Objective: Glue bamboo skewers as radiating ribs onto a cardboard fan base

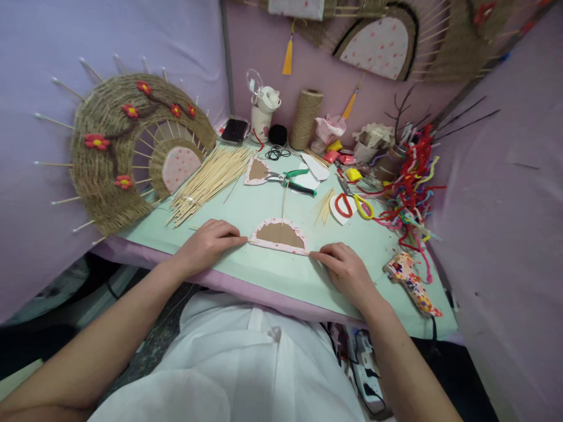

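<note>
A half-round cardboard piece (278, 233) lies on the table, brown in the middle, with pink-dotted white fabric folded over its rim. My left hand (215, 241) is closed, its fingertips pinching the left corner. At the right corner, my right hand (343, 266) is also closed, thumb and forefinger together on the tip. Something thin and tan, like a stick end, shows at both corners. A thin bamboo stick (285, 202) stretches from the piece's curved top toward green-and-black handled pliers (294, 179). The pliers' jaws rest by a second fabric-edged cardboard piece (257, 170).
Bamboo sticks (211, 181) are heaped at left beside a twine-wrapped arch (105, 135) with red flowers. Scissors (352, 199), a flower-patterned glue gun (413, 281) and tangled pipe cleaners (417, 181) lie at right. A twine spool (305, 117), tumbler (263, 117) and phone (234, 130) are behind.
</note>
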Motion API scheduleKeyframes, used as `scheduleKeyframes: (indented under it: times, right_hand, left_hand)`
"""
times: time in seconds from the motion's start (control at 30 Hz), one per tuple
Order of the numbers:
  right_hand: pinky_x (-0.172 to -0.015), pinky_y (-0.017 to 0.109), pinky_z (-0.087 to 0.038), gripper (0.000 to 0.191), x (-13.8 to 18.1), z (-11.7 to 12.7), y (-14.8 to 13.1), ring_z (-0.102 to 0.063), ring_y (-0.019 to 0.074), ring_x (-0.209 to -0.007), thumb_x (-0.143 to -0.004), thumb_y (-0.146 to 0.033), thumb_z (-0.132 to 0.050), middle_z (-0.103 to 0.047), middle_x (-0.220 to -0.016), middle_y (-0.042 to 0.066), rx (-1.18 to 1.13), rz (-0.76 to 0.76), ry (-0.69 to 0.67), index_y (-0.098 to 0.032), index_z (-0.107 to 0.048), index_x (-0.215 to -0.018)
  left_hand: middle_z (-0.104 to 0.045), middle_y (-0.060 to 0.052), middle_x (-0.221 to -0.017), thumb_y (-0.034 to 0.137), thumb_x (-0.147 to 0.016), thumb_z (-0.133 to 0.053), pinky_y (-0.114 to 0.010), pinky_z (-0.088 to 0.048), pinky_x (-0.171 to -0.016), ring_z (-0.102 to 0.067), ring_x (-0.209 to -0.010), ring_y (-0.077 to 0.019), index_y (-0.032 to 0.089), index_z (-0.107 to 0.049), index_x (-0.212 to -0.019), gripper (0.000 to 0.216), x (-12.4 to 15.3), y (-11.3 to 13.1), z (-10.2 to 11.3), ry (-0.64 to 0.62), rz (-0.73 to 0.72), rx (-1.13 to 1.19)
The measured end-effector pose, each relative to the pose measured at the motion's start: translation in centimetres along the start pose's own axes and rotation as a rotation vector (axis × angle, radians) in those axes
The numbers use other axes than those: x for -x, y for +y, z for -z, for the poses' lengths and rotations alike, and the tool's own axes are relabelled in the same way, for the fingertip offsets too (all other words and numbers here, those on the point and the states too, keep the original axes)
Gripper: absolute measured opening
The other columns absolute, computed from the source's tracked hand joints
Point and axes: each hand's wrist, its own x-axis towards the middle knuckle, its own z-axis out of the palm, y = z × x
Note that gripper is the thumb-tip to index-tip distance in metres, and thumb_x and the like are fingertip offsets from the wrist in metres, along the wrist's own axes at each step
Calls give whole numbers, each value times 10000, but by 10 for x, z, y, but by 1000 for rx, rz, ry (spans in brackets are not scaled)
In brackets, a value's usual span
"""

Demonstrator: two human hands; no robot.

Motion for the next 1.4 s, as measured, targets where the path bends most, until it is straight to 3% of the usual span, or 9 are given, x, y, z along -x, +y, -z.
scheduleKeyframes:
  times: [1.4]
  right_hand:
    - [-672,293,-410,348,-4,-2,-3,-532,154,-775,-923,-18,-420,-650,-871,71,27,-5,-1,-193,-688,-1061]
  left_hand:
    - [-689,-40,-969,215,-998,-379,-301,-404,-847,-585,-909,-166,260,-713,-1085,348,-4,4,6,-61,66,-22]
